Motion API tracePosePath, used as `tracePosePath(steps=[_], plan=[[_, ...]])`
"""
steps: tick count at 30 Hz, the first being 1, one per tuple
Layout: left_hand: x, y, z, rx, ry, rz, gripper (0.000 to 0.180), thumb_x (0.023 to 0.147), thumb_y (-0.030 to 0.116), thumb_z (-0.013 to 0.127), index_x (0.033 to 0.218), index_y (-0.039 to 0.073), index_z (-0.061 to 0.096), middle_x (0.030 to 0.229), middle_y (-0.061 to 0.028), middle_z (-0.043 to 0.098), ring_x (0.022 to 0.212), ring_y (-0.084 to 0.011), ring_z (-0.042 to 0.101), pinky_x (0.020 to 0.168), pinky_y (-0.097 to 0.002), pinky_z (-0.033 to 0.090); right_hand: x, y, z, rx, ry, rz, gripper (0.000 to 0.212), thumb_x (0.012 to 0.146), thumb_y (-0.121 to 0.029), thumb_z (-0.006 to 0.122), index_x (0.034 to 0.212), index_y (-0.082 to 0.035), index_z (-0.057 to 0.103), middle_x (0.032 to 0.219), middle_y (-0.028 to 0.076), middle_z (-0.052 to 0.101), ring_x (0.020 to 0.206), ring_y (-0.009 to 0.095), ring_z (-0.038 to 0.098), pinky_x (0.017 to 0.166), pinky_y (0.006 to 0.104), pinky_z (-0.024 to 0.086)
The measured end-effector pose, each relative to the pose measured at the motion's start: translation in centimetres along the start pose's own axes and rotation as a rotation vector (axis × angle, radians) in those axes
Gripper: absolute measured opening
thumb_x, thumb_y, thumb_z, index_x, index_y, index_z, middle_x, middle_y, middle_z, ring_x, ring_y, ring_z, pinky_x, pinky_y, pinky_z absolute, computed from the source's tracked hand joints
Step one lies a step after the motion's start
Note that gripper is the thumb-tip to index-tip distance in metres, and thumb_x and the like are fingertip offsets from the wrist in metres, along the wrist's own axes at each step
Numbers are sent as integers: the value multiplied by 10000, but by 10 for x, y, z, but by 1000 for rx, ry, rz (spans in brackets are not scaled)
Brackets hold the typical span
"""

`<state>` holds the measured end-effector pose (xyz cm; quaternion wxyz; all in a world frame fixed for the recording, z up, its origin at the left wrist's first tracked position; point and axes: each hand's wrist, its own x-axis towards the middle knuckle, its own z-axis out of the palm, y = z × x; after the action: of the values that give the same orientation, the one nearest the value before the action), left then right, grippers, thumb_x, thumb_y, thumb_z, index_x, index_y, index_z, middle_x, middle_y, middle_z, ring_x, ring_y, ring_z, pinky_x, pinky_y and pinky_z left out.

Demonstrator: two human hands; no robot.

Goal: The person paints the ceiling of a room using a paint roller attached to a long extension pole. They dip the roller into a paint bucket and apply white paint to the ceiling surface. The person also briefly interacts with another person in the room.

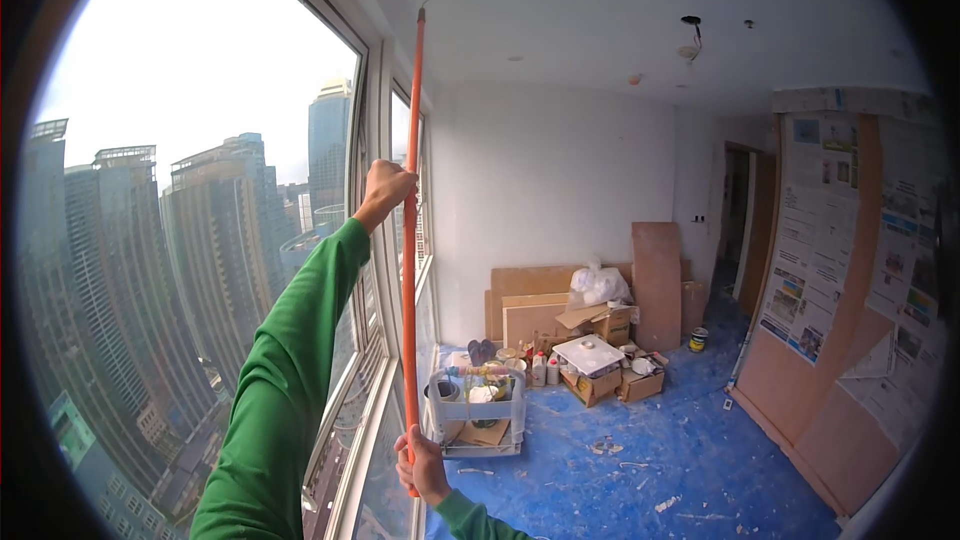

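A long orange extension pole (409, 290) stands nearly upright in front of me, beside the window. My left hand (390, 188), its arm raised in a green sleeve, is closed around the pole about midway up. Lower down, my right hand (428, 468) grips the pole close to its bottom end. A thin bent wire, like a paint roller's frame (425, 2), sticks out of the dark tip at the ceiling (580, 10). Whatever roller sits on that wire is too pale to make out against the white surface.
Tall windows (230, 190) line the left side. Blue sheeting (640, 460) with white splotches covers the floor. A clear plastic bin (480, 410), cardboard boxes (640, 380), boards (657, 285) and bottles stand by the far wall. Wires (692, 35) hang from the ceiling; newspaper-covered cabinets (810, 230) stand right.
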<state>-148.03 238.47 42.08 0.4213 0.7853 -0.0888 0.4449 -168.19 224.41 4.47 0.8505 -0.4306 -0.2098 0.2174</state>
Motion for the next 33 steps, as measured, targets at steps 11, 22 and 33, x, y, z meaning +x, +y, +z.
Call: tracePosePath(steps=[11, 22, 33], plan=[[-67, 26, -20, -21, 26, 71, 211, 742, 122, 621, 679, -66, 696, 570, -126, 643, 505, -181, 631, 548, -308, 518, -40, 43, -8, 89, -40, 8, 490, 988, -530, 414, 890, -56, 488, 513, -23, 328, 357, 59, 290, 333, 241, 226], [-137, 51, -42, -17, 58, 121, 221, 778, 113, 615, 735, -96, 672, 593, -128, 653, 521, -163, 637, 527, -294, 509, -84, 94, -19, -148, 70, 8, 352, 970, -401, 556, 902, -57, 524, 517, -56, 343, 374, 46, 298, 346, 245, 219], [-216, 95, -65, -51, 67, 163, 219, 812, 103, 617, 831, -109, 665, 620, -128, 666, 536, -152, 650, 523, -285, 511, -107, 217, -72, -12, 127, -168, 176, 946, -130, 535, 785, -79, 583, 548, -27, 458, 434, 66, 405, 378, 258, 265]])
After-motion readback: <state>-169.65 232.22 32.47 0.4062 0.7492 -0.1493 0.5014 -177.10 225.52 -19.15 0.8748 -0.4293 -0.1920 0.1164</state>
